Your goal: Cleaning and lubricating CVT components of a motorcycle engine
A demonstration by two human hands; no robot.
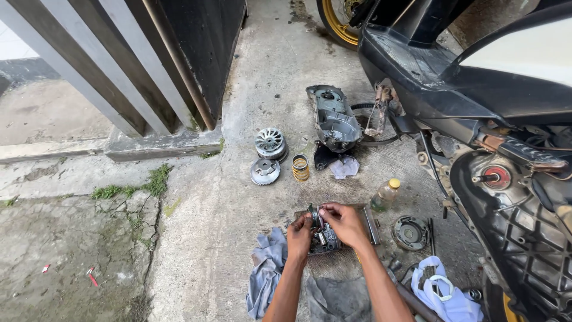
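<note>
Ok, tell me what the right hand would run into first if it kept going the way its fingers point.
The right hand points left, fingertips on the small round metal part the left hand holds against the dark metal assembly. That part comes first, then the left hand's fingers; depth is hard to judge.

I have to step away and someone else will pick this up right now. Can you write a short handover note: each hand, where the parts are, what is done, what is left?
Left hand: grips the small metal assembly from its left side, low over the concrete.
Right hand: fingertips pinch at the top of the same assembly.
Laid out beyond: finned pulley, toothed disc, gold coil spring, grey engine cover.
Right of the hands: small bottle, round plate; grey rag lies left.
Done: cover and drive parts are off the scooter.
Left: the assembly is not finished; nothing is refitted.
</note>
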